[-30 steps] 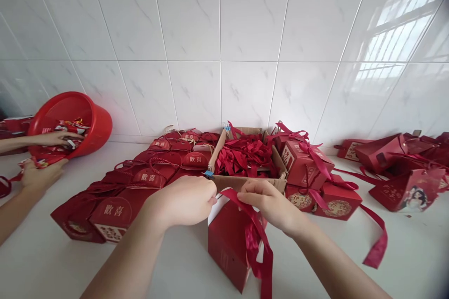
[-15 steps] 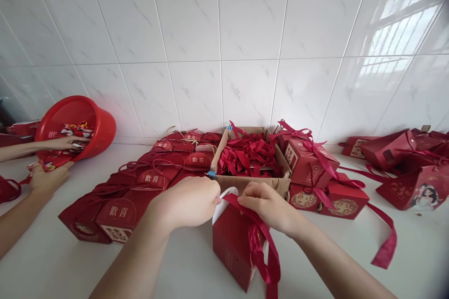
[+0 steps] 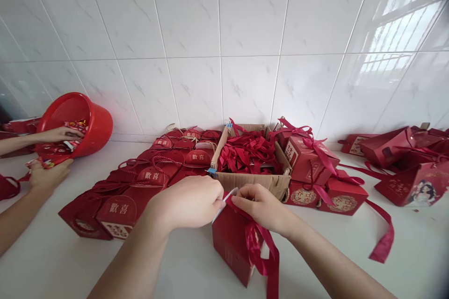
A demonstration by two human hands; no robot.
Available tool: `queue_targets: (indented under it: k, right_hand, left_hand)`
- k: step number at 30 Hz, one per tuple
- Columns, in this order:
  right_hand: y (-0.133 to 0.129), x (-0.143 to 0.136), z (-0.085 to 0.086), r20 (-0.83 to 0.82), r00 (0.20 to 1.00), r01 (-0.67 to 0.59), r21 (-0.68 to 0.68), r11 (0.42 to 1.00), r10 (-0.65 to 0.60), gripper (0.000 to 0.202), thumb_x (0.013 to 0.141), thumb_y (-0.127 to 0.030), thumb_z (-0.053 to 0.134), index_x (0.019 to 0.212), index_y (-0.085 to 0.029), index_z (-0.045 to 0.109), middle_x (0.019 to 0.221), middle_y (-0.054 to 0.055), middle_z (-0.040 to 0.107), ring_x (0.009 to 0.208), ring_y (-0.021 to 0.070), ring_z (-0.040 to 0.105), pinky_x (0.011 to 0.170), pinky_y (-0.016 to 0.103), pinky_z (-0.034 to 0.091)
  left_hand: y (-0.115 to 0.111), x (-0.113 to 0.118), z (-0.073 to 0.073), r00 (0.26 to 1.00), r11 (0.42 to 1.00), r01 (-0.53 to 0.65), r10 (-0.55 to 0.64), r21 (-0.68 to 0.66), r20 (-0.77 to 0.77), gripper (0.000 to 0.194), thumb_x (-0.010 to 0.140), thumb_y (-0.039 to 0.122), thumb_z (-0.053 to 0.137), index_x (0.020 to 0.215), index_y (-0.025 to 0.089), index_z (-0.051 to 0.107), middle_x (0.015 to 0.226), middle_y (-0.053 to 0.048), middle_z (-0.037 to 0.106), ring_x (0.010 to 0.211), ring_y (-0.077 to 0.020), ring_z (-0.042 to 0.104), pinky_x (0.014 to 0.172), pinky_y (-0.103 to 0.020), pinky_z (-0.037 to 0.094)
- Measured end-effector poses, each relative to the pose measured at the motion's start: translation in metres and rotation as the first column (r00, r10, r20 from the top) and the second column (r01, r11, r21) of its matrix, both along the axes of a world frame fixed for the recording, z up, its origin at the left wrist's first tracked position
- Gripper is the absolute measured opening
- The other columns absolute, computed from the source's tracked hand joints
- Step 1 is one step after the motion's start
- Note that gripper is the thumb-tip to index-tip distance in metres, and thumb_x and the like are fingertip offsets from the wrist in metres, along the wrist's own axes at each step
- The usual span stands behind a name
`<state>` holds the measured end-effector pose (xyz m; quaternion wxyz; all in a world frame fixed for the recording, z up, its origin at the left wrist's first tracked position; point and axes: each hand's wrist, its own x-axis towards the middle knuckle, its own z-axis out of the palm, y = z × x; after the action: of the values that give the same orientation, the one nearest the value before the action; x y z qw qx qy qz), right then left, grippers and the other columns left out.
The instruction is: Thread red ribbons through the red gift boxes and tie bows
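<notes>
In front of me a red gift box [image 3: 231, 243] stands tilted on the white table, its top flap showing a white inner side. My left hand [image 3: 192, 201] is closed, pinching the edge of that flap at the box's upper left. My right hand [image 3: 261, 205] pinches a dark red ribbon [image 3: 270, 261] at the top of the box, thumb against forefinger. The ribbon's loose lengths hang down the box's right side. Just behind both hands stands an open cardboard box [image 3: 252, 181] filled with red ribbons [image 3: 249, 152].
Rows of closed red gift boxes [image 3: 150, 177] stand at the left. Ribboned boxes [image 3: 312, 159] are stacked right of the carton, with more boxes [image 3: 414, 163] farther right. At far left, another person's hands [image 3: 52, 173] hold sweets by a tipped red basket [image 3: 98, 126].
The box's white-sided flap has tipped and now shows nearly edge-on. My right hand has shifted slightly left with the ribbon. The other person's upper hand has moved a little left within the basket.
</notes>
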<state>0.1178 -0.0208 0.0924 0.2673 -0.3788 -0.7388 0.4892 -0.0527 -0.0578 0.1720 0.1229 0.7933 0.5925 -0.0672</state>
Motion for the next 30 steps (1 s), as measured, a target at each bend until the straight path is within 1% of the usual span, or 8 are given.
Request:
queue_targets:
  k: [8,14,19,23,25,28,29,30]
  right_hand:
    - [-0.002,0.001,0.003,0.003,1.000,-0.029,0.012,1.000,0.029,0.026,0.084,-0.033,0.049,0.066,-0.016,0.053,0.063,-0.002,0.046,0.057,0.0092,0.038,0.051,0.022,0.030]
    - [-0.005,0.001,0.005,0.022,1.000,-0.007,0.052,0.999,0.006,0.025,0.084,-0.031,0.049,0.066,-0.015,0.055,0.060,-0.002,0.046,0.057,0.0093,0.039,0.051,0.022,0.029]
    - [-0.006,0.001,0.004,0.033,0.999,0.000,0.066,0.998,-0.002,0.023,0.084,-0.030,0.048,0.069,-0.015,0.058,0.061,-0.003,0.047,0.057,0.0092,0.039,0.051,0.021,0.030]
    - [-0.008,0.002,0.006,0.093,0.996,-0.010,0.138,0.990,-0.003,0.025,0.087,-0.031,0.045,0.072,-0.017,0.059,0.064,-0.002,0.054,0.057,0.0099,0.043,0.052,0.022,0.032]
    - [-0.013,0.005,0.012,0.184,0.976,0.056,0.313,0.948,-0.119,0.021,0.088,-0.031,0.046,0.079,-0.018,0.060,0.074,0.000,0.060,0.066,0.0126,0.050,0.056,0.023,0.034]
    - [-0.025,0.018,0.031,0.310,0.839,0.195,0.596,0.779,-0.447,0.015,0.088,-0.032,0.049,0.083,-0.019,0.055,0.082,0.002,0.062,0.075,0.0170,0.053,0.056,0.025,0.033]
    - [-0.030,0.025,0.038,0.344,0.790,0.211,0.623,0.753,-0.507,0.017,0.089,-0.034,0.048,0.080,-0.020,0.054,0.081,0.002,0.062,0.071,0.0168,0.053,0.054,0.025,0.032]
    - [-0.034,0.033,0.044,0.384,0.767,0.206,0.612,0.764,-0.514,0.023,0.090,-0.038,0.047,0.077,-0.020,0.052,0.078,0.001,0.061,0.066,0.0158,0.053,0.052,0.025,0.031]
  left_hand:
    - [0.003,-0.003,0.006,1.000,0.997,-0.025,0.026,0.073,-0.010,0.030,0.088,0.040,0.037,0.065,0.021,0.040,0.058,0.001,0.048,0.049,-0.0141,0.039,0.044,-0.026,0.023]
    - [0.011,0.003,0.007,0.996,0.995,0.085,-0.084,-0.055,0.009,0.022,0.089,0.034,0.034,0.080,0.023,0.051,0.060,0.002,0.052,0.051,-0.0150,0.046,0.043,-0.025,0.026]
    - [0.013,0.003,0.008,0.996,0.986,0.072,-0.063,-0.151,0.060,0.022,0.088,0.027,0.032,0.073,0.022,0.048,0.064,0.001,0.062,0.052,-0.0145,0.050,0.043,-0.024,0.028]
    - [0.016,0.003,0.005,0.996,0.995,0.062,-0.057,-0.078,0.066,0.019,0.085,0.027,0.039,0.068,0.021,0.046,0.063,0.001,0.062,0.048,-0.0135,0.046,0.040,-0.024,0.024]
    - [0.017,0.002,0.004,0.995,0.999,0.049,-0.048,-0.008,0.086,0.022,0.085,0.032,0.043,0.066,0.021,0.045,0.058,0.002,0.057,0.045,-0.0129,0.042,0.040,-0.025,0.022]
    - [0.017,-0.001,0.005,0.971,0.988,-0.001,-0.036,0.157,0.235,0.029,0.087,0.042,0.046,0.067,0.021,0.044,0.052,0.005,0.048,0.044,-0.0119,0.038,0.042,-0.025,0.023]
    - [0.017,-0.003,0.007,0.946,0.973,-0.033,-0.042,0.227,0.321,0.030,0.088,0.044,0.046,0.068,0.021,0.044,0.053,0.005,0.047,0.046,-0.0116,0.040,0.044,-0.025,0.025]
    - [0.016,-0.004,0.009,0.906,0.952,-0.076,-0.058,0.296,0.419,0.030,0.089,0.044,0.047,0.070,0.021,0.044,0.055,0.005,0.047,0.048,-0.0116,0.042,0.046,-0.024,0.028]
